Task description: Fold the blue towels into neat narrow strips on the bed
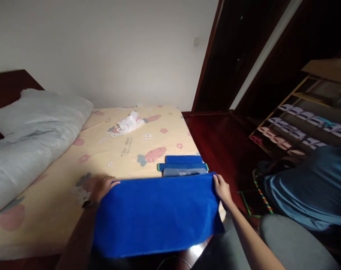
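Observation:
A bright blue cloth [159, 215] is stretched between my hands at the near edge of the bed, its lower part hanging over the edge. My left hand [104, 187] pinches its upper left corner, and a dark band circles that wrist. At the upper right corner, my right hand [221, 187] grips the cloth with closed fingers. Just beyond the cloth lie folded pieces in a row: a grey one [170, 172] with white lettering, a darker blue one [181, 167] with green ends, and a bright blue one [184, 159].
The bed [162, 135] has a yellow patterned sheet, a crumpled white plastic bag [130, 122] and a grey pillow or quilt [41, 131] on the left. At right stand a shoe rack [299, 95], a heap of dark blue fabric [308, 187] and a grey rounded seat [294, 240].

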A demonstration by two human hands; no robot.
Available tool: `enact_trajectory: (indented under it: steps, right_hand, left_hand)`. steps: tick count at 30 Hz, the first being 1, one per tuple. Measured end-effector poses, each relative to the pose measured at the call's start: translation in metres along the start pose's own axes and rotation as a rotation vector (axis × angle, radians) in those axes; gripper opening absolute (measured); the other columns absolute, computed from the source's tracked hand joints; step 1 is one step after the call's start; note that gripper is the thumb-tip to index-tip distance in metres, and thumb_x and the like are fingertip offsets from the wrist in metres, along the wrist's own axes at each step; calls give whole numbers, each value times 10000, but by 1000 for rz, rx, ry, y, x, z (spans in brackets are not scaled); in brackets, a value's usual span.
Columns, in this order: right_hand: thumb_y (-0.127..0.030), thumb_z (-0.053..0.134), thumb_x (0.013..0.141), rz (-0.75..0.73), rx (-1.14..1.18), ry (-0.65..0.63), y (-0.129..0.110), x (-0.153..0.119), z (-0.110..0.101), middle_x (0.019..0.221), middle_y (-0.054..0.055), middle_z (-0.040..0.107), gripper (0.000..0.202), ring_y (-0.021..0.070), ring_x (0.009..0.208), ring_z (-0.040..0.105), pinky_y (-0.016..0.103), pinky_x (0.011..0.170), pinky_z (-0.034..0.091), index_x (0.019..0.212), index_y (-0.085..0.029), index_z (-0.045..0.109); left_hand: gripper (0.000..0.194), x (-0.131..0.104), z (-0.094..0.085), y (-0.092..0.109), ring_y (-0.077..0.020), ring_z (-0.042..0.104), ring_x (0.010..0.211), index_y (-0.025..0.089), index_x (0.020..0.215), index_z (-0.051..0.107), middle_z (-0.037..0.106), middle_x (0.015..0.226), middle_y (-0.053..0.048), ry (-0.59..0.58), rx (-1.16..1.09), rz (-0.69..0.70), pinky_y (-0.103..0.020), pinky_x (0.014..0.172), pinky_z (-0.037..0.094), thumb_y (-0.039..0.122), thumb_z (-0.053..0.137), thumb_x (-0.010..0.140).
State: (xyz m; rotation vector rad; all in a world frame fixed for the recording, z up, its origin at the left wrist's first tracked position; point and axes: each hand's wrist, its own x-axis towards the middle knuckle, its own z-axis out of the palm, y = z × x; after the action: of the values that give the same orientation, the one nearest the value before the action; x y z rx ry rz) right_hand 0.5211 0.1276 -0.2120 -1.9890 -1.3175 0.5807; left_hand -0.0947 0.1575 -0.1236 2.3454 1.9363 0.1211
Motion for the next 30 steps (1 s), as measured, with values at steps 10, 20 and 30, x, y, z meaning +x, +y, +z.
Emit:
enact_trajectory:
  steps: [10,20,30]
  right_hand:
    - [-603,289,975,254,-27,-59,58,6,58,1202,149,684,583,286,1103,663,331,896,479,1340,-192,482]
    - [-526,558,803,288,-1,-298,114,-81,49,979,120,735,457,300,916,721,358,821,533,1108,-186,548]
    - [-471,392,950,297,-160,-259,116,-79,18,1080,160,739,337,339,1007,709,400,829,509,1094,-238,589]
  left_hand:
    - [572,3,115,-5,-347,620,1050,61,1202,612,671,1128,-244,302,100,-566,-398,831,457,524,386,953]
    - [341,-156,168,7,-312,691,861,198,949,641,737,932,-131,171,-274,-850,-363,726,481,494,481,890]
    - [264,-176,142,-18,-301,689,738,264,869,629,716,766,-54,121,-408,-862,-355,642,476,480,478,885]
